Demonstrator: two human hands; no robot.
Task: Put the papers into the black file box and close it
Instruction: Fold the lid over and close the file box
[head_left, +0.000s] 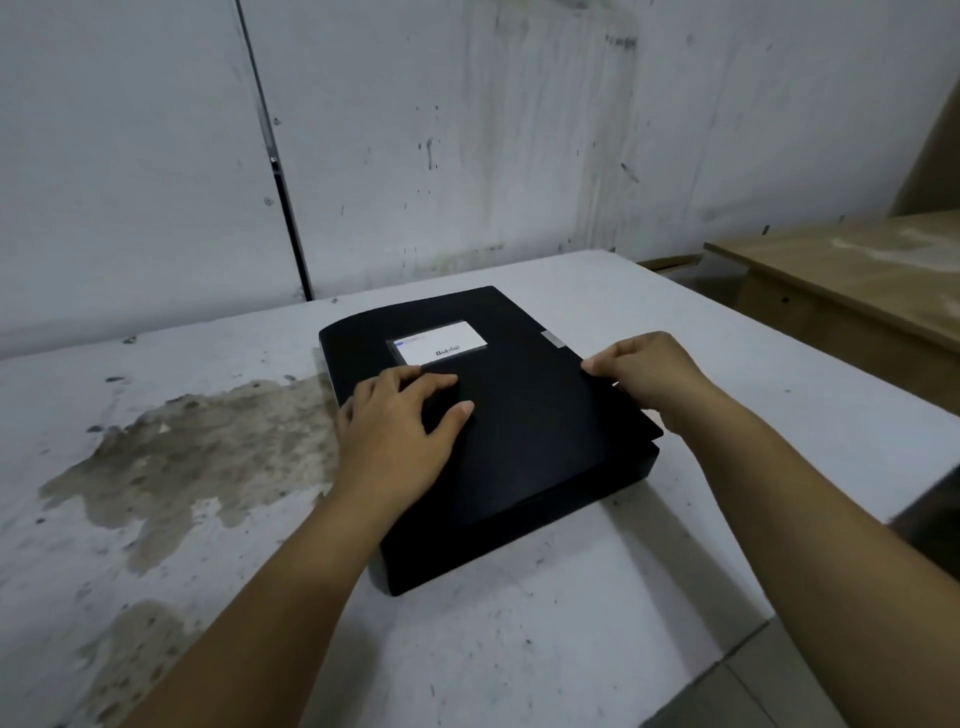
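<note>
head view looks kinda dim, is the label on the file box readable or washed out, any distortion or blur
Head view: dim, flat light with soft shadows only. The white label on the file box is bright and its print too blurred to read. Wide-angle distortion bends the wall seam and stretches both forearms toward the bottom corners. The left hand and right hand look slightly soft.

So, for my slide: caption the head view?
Left hand presses the black file box lid; right hand grips its edge.

Flat black plastic file box (524, 441) lies lid-down on stained white table (597, 623); left hand (400, 431) pressed flat on lid, right hand (649, 379) gripping edge at 3 o'clock.
</note>
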